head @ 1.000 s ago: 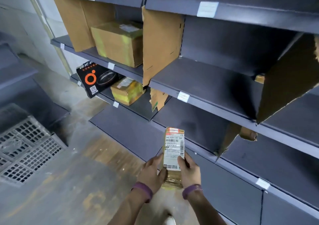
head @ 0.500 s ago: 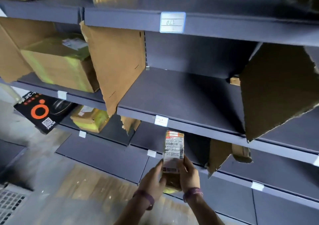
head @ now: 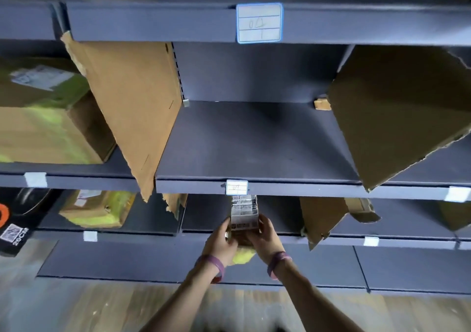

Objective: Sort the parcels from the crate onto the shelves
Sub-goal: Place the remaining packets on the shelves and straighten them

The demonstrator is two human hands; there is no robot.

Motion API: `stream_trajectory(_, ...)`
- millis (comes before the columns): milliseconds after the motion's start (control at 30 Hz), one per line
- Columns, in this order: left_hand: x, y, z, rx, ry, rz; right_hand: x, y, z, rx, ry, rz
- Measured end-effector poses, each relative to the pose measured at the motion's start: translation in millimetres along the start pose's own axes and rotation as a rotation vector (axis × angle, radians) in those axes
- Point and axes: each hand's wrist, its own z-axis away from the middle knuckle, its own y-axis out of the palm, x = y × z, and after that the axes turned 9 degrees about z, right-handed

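**Two-handed grip on the parcel (head: 244,212), just under the middle shelf (head: 254,148)**

Lower centre of the frame, and both arms are up. The left hand (head: 220,240) and the right hand (head: 265,238) curl their fingers round the parcel's lower half, one on each side, with a purple wristband (head: 212,264) on each wrist. The parcel stands upright, white barcoded label facing us, yellow tape at its bottom. Its top sits right below the small tag (head: 237,187) on the middle shelf's front edge. A cardboard divider (head: 132,97) leans at the left of that bay, and a torn cardboard sheet (head: 392,112) at the right. Upper centre, a larger tag (head: 259,23). Far left, a big box (head: 43,117); below it a smaller box (head: 96,208) and a black carton (head: 15,217).
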Motion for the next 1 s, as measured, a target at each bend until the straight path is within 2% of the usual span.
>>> stream_trajectory(100,-4,3,-17,0.040,-0.004,0.022,2,-1,-14,-0.026,0.004,0.007)
stream_trajectory(267,1,16,-29,0.125,-0.001,0.050,-2,-3,-22,-0.045,0.018,0.199)
stream_trajectory(400,14,24,-33,0.157,0.032,-0.007,-15,3,-23,-0.058,0.024,0.119)
stream_trajectory(500,17,24,-31,0.112,0.028,-0.028,-17,1,-17,-0.050,0.007,0.123)
stream_trajectory(633,22,23,-22,0.056,0.051,-0.092,-19,-1,-5,-0.033,-0.077,0.311)
stream_trajectory(867,36,21,-2,0.018,0.138,-0.110,-35,5,7,-0.175,-0.170,0.608)
stream_trajectory(1000,38,22,11,0.054,0.154,-0.163,-47,10,17,-0.164,-0.218,0.693)
